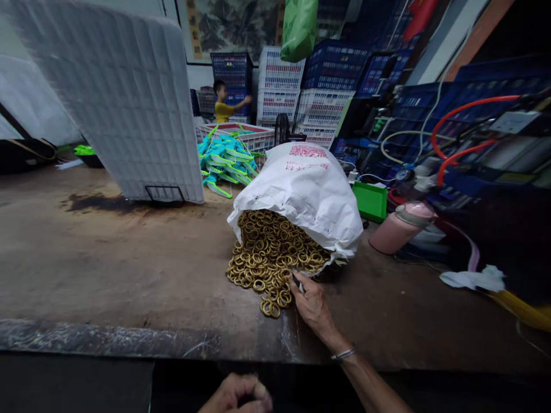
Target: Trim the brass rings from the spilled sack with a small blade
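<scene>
1. Held a small dark tool (296,282) in the right hand (313,305), just right of the frame's centre, with fingers closed around it.
2. Had its tip at the right side of a pile of brass-coloured rings (258,261); could not tell contact from a near miss.
3. Wore a metal bracelet (343,354) on the right wrist.
4. Had the left hand (239,393) curled at the bottom edge of the frame, in front of the worktop (129,269) and well apart from the right. Could not tell its grip as full or empty, for the blur.
5. Saw the rings in the middle of the frame, spilling from the mouth of a white sack (301,183) onto the worktop, with a few loose ones nearest the front edge.
6. Saw a pale ribbed panel (138,103) leaning at upper left, and a teal and green heap (228,158) between panel and sack.
7. Noticed a green tray (370,201) and a pink bottle (398,229) right of the sack.
8. Spotted a person in yellow (222,110) near stacked crates (279,71) at upper centre.
</scene>
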Motion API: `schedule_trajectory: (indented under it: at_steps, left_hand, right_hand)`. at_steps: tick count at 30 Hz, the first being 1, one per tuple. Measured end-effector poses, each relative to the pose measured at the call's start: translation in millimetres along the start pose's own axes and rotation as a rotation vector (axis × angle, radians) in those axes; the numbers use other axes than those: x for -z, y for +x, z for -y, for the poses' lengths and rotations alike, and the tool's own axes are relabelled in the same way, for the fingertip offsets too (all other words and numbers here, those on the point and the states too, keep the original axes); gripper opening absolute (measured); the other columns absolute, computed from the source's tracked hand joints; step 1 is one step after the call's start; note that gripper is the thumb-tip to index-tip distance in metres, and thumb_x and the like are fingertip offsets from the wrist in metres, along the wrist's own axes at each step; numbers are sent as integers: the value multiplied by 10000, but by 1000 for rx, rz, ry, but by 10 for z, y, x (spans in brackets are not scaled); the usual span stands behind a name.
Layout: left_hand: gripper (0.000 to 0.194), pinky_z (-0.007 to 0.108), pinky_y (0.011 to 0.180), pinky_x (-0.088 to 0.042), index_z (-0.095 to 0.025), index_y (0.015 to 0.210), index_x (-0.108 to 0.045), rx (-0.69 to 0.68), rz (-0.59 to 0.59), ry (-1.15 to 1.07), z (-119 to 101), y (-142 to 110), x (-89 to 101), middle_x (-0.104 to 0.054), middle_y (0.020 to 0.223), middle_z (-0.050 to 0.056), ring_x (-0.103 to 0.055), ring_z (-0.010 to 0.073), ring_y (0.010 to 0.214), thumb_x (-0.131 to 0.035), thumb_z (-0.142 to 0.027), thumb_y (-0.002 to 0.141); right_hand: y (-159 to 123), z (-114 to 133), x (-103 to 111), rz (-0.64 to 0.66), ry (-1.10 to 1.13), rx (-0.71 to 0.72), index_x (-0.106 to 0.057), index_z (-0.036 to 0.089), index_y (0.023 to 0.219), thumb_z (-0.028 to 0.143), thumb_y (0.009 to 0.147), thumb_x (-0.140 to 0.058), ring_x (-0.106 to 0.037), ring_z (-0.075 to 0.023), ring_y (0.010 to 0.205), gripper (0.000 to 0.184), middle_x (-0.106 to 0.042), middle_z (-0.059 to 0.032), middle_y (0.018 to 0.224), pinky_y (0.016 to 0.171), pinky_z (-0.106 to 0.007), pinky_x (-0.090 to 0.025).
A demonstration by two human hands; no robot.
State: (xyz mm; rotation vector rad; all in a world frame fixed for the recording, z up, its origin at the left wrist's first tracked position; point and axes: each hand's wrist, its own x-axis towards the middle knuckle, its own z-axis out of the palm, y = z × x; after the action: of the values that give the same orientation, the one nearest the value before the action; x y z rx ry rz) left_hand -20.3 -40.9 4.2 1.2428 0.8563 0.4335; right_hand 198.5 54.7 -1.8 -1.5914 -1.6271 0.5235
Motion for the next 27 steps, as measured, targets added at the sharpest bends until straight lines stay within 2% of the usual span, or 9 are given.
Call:
schedule_trajectory:
  at_steps: [3,5,8,10,13,16,20,23,27]
  left_hand:
    - [278,234,646,-412,-174,854,-638,-62,-235,-41,-214,106,-31,-589,734,28,-511,141,679,-545,-418,759]
    - [330,221,559,-415,-171,970,-588,-93,-431,-117,-288,241,-52,-544,660,7,-496,129,600,-499,-430,786]
    - [319,235,610,-452,-190,1065,-561,-270,-621,-56,-307,432,-37,-577,793,33,-523,130,648,-498,-362,803]
    - [296,268,715,-462,-205,1084,-577,-451,-641,100,-310,496,2,-606,898,63,-562,157,764,-502,-279,807]
    - [311,295,791,-452,-217,1085,-604,-668,-511,346,-357,498,64,-636,953,92,-587,183,871,-467,-156,812]
    - [360,275,732,-475,-221,1106,-597,-746,-374,481,-423,463,100,-658,935,102,-614,174,829,-433,-91,814]
    - [337,262,680,-490,-216,1045,-630,-769,-395,585,-434,441,107,-681,844,96,-636,171,755,-450,-76,797]
    - [308,249,673,-493,-210,999,-644,-745,-437,634,-360,447,102,-693,813,86,-645,165,731,-467,-72,787]
    - [263,242,651,-494,-207,934,-654,-708,-570,671,-188,464,91,-697,755,58,-645,161,696,-490,-81,771]
  right_hand:
    - [-27,138,25,82,169,-102,-589,161,784,391,824,-416,-461,-118,601,291,-532,4,637,579,-221,-374]
    - [-61,235,37,159,299,-154,-547,168,688,416,810,-435,-416,-102,551,298,-467,31,571,542,-211,-344]
    - [-132,358,55,293,461,-213,-456,178,562,398,779,-462,-370,-83,511,308,-416,46,518,505,-203,-304]
    - [-190,429,73,399,568,-265,-418,181,530,374,749,-478,-336,-69,481,297,-390,57,491,467,-196,-269]
    - [-273,530,107,570,701,-413,-414,187,567,351,708,-488,-244,-44,400,229,-344,86,455,389,-187,-182]
    - [-336,601,128,690,759,-533,-423,193,620,305,664,-496,-185,-28,347,141,-343,106,440,346,-181,-115]
    - [-385,609,101,799,827,-566,-430,191,650,270,655,-483,-197,-19,329,95,-367,107,447,338,-163,-113]
    - [-402,566,54,767,731,-577,-427,191,649,274,679,-471,-225,-21,335,99,-380,101,450,344,-157,-133]
    - [-426,485,9,564,506,-474,-464,189,726,366,775,-436,-298,-43,379,185,-424,83,465,377,-160,-214]
